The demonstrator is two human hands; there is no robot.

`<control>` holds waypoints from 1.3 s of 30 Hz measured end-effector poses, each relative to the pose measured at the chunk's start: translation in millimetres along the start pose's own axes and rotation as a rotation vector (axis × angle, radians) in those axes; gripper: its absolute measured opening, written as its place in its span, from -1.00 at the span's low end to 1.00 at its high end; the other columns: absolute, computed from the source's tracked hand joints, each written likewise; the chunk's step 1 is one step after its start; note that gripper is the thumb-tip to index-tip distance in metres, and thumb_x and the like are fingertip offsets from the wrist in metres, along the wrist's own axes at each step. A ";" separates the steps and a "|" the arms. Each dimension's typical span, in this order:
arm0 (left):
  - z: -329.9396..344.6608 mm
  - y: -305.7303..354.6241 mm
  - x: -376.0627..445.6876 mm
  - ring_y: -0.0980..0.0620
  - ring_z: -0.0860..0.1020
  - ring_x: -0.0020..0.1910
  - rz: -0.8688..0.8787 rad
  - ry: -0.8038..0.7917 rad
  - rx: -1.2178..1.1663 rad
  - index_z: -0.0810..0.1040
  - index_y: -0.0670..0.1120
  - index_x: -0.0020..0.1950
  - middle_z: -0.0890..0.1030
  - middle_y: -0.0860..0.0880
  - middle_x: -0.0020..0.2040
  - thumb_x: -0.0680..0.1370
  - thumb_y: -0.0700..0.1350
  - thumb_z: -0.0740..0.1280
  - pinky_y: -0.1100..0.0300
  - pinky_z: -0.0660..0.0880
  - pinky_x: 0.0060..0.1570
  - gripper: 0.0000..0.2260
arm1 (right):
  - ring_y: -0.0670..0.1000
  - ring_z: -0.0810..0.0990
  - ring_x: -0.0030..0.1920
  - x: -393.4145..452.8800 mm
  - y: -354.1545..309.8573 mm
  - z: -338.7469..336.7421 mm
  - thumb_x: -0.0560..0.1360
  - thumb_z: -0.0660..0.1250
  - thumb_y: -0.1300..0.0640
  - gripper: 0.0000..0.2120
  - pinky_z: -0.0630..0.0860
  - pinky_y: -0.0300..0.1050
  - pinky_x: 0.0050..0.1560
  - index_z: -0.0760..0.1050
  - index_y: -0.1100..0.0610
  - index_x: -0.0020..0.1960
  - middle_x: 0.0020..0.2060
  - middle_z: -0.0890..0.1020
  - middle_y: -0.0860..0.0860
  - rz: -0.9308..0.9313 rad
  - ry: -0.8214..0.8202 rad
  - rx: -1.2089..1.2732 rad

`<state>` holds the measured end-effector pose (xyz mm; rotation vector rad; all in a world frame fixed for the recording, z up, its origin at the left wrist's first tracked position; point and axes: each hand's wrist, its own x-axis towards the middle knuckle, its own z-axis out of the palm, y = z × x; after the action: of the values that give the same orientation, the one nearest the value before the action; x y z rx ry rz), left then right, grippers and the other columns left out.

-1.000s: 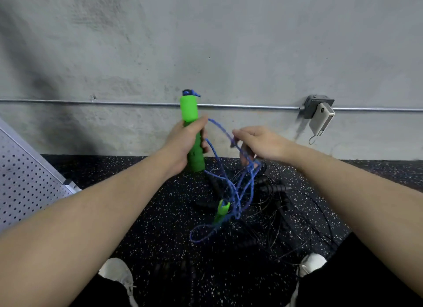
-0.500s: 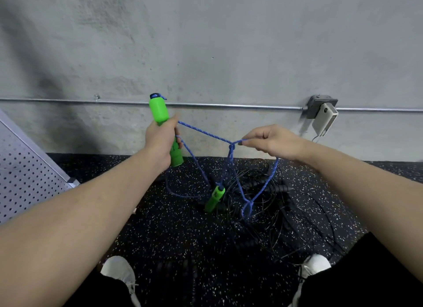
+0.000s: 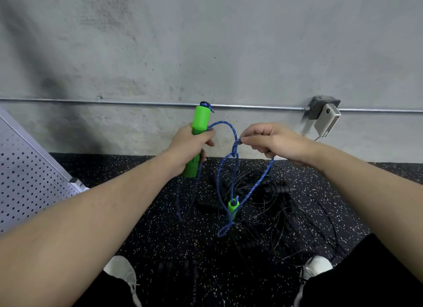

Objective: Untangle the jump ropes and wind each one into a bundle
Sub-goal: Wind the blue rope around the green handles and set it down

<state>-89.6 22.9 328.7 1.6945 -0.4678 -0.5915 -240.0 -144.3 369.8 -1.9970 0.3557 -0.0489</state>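
Note:
My left hand (image 3: 188, 144) grips a green jump-rope handle (image 3: 199, 121) upright in front of the wall. A blue braided rope (image 3: 263, 177) arcs from that hand to my right hand (image 3: 270, 140), which pinches it beside a small knot. From there the rope hangs in loops, and its second green handle (image 3: 233, 208) dangles just above the floor. Below it lies a tangle of thin black jump ropes (image 3: 274, 215) with ribbed black handles on the speckled floor.
A grey concrete wall with a metal conduit (image 3: 137, 103) and an outlet box (image 3: 322, 111) stands ahead. A perforated metal panel (image 3: 27, 176) leans at the left. My white shoes (image 3: 121, 269) flank the speckled black rubber floor (image 3: 160, 238).
My left hand has moved right with the green handle, toward my right hand. The taut blue span between them has slackened into an arc. The dangling handle now hangs lower.

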 end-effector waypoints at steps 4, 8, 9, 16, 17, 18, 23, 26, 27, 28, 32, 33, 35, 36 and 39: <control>9.2 5.8 -5.2 0.03 0.44 -0.49 0.071 -0.073 -0.033 0.53 -0.03 0.15 0.59 -0.06 -0.16 0.60 -0.11 0.41 0.15 0.47 -0.43 -0.85 | -0.18 0.34 -0.45 -0.3 -1.8 -0.3 0.57 0.38 0.12 -0.92 0.24 -0.22 -0.38 0.62 0.01 -0.09 -0.50 0.43 -0.19 -0.014 0.009 -0.037; 11.1 11.3 -5.8 0.05 0.44 -0.53 0.061 -0.031 -0.118 0.50 0.00 0.15 0.59 -0.06 -0.09 0.61 -0.13 0.40 0.18 0.47 -0.49 -0.85 | -0.11 0.30 -0.44 -2.8 -4.0 -2.2 0.58 0.37 0.11 -0.88 0.22 -0.23 -0.40 0.65 0.03 -0.10 -0.49 0.42 -0.16 -0.019 -0.036 -0.028; 10.9 11.2 -6.0 0.06 0.43 -0.53 0.060 -0.028 -0.107 0.50 -0.02 0.08 0.57 -0.05 -0.11 0.61 -0.13 0.40 0.18 0.47 -0.48 -0.89 | -0.10 0.29 -0.43 -3.5 -4.0 -2.5 0.58 0.36 0.12 -0.87 0.21 -0.23 -0.40 0.65 0.03 -0.11 -0.49 0.41 -0.14 -0.023 -0.044 -0.016; 16.8 14.6 -15.4 0.10 0.38 -0.54 -0.001 -0.244 0.066 0.48 -0.10 -0.04 0.47 -0.03 -0.25 0.57 -0.01 0.47 0.19 0.45 -0.48 -0.77 | -0.11 0.20 -0.47 -3.5 -2.9 -5.7 0.62 0.28 0.22 -0.80 0.13 -0.25 -0.45 0.56 0.07 -0.16 -0.51 0.33 -0.13 -0.029 -0.063 0.072; 16.7 15.0 -14.8 0.10 0.38 -0.55 -0.009 -0.236 0.068 0.49 -0.11 -0.07 0.49 -0.02 -0.27 0.57 -0.04 0.47 0.19 0.46 -0.48 -0.79 | -0.10 0.19 -0.47 -3.6 -2.2 -7.0 0.62 0.28 0.21 -0.80 0.13 -0.24 -0.45 0.55 0.07 -0.17 -0.50 0.34 -0.10 -0.032 -0.061 0.082; 15.9 15.8 -14.3 0.08 0.41 -0.54 -0.023 -0.222 0.029 0.50 -0.12 -0.09 0.51 -0.03 -0.26 0.58 -0.07 0.46 0.17 0.50 -0.47 -0.81 | -0.09 0.21 -0.46 -3.9 -1.5 -8.0 0.62 0.28 0.20 -0.80 0.15 -0.24 -0.45 0.53 0.07 -0.18 -0.48 0.36 -0.05 -0.044 -0.064 0.091; 12.3 10.3 -13.6 -0.04 0.71 -0.02 -0.050 -0.286 -0.079 0.62 -0.18 0.05 0.74 -0.11 -0.06 0.60 -0.13 0.40 -0.01 0.58 0.20 -0.88 | 0.00 0.48 -0.31 -5.2 3.9 -8.7 0.63 0.22 0.21 -0.81 0.46 -0.11 -0.37 0.49 0.14 -0.15 -0.31 0.59 0.04 -0.095 -0.061 0.162; 16.9 7.7 -16.8 -0.02 0.68 0.02 0.006 -0.259 0.056 0.68 -0.09 0.00 0.74 -0.07 -0.02 0.44 -0.06 0.56 0.05 0.54 0.22 -0.79 | 0.03 0.51 -0.27 -2.8 7.1 -9.7 0.58 0.22 0.17 -0.85 0.52 -0.04 -0.33 0.43 0.15 -0.16 -0.30 0.58 0.06 -0.078 -0.052 0.240; 18.2 7.2 -17.0 0.01 0.65 -0.06 0.028 -0.238 0.097 0.66 -0.05 -0.07 0.72 -0.03 -0.09 0.41 -0.06 0.59 0.12 0.54 0.11 -0.81 | 0.04 0.51 -0.28 -2.3 7.4 -10.3 0.54 0.23 0.14 -0.86 0.53 -0.04 -0.33 0.42 0.15 -0.18 -0.32 0.57 0.07 -0.074 -0.052 0.275; 19.6 8.0 -18.4 0.07 0.61 -0.16 0.036 -0.223 0.122 0.61 -0.03 -0.15 0.68 0.04 -0.19 0.41 -0.09 0.60 0.20 0.50 -0.01 -0.82 | 0.05 0.51 -0.28 -1.8 7.6 -11.0 0.50 0.23 0.11 -0.86 0.54 -0.03 -0.33 0.40 0.15 -0.19 -0.33 0.55 0.08 -0.070 -0.058 0.311; 24.3 9.3 -20.7 -0.01 0.66 -0.18 0.098 -0.265 0.137 0.59 -0.12 -0.21 0.69 0.04 -0.25 0.44 -0.14 0.56 0.12 0.54 0.03 -0.83 | 0.03 0.47 -0.38 -0.7 7.1 -11.2 0.46 0.21 0.10 -0.87 0.46 -0.11 -0.40 0.32 0.13 -0.22 -0.35 0.42 0.14 -0.051 -0.082 0.390; 24.7 11.7 -22.8 -0.05 0.66 -0.21 0.099 -0.286 0.109 0.58 -0.13 -0.22 0.69 -0.01 -0.27 0.47 -0.19 0.54 0.11 0.54 0.01 -0.84 | 0.00 0.40 -0.43 -0.6 7.0 -11.2 0.45 0.21 0.10 -0.87 0.38 -0.15 -0.44 0.32 0.11 -0.23 -0.36 0.40 0.12 -0.049 -0.075 0.374; 24.7 14.4 -22.9 -0.04 0.61 -0.30 0.098 -0.287 0.087 0.58 -0.11 -0.23 0.63 -0.05 -0.34 0.52 -0.27 0.49 0.10 0.51 -0.04 -0.83 | -0.03 0.26 -0.45 -0.3 8.3 -12.6 0.51 0.24 0.09 -0.86 0.22 -0.19 -0.45 0.39 0.09 -0.21 -0.37 0.41 0.08 -0.054 -0.068 0.262; 24.7 16.0 -22.6 -0.02 0.58 -0.33 0.108 -0.280 0.078 0.60 -0.12 -0.21 0.62 -0.05 -0.35 0.52 -0.28 0.48 0.09 0.49 -0.06 -0.85 | -0.05 0.23 -0.45 0.2 9.6 -13.5 0.57 0.25 0.09 -0.83 0.19 -0.19 -0.44 0.44 0.08 -0.19 -0.38 0.40 0.06 -0.046 -0.071 0.166; 21.1 19.7 -20.2 0.03 0.54 -0.35 0.147 -0.248 0.048 0.64 -0.13 -0.19 0.61 -0.04 -0.35 0.51 -0.27 0.49 0.02 0.50 -0.08 -0.88 | -0.09 0.34 -0.45 1.6 11.8 -11.2 0.66 0.23 -0.01 -0.88 0.33 -0.17 -0.42 0.50 -0.04 0.00 -0.41 0.47 -0.05 0.010 -0.032 -0.106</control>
<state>-118.2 14.7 347.5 1.6221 -0.7828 -0.6896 -243.3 -159.2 364.0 -2.0981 0.3541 0.0084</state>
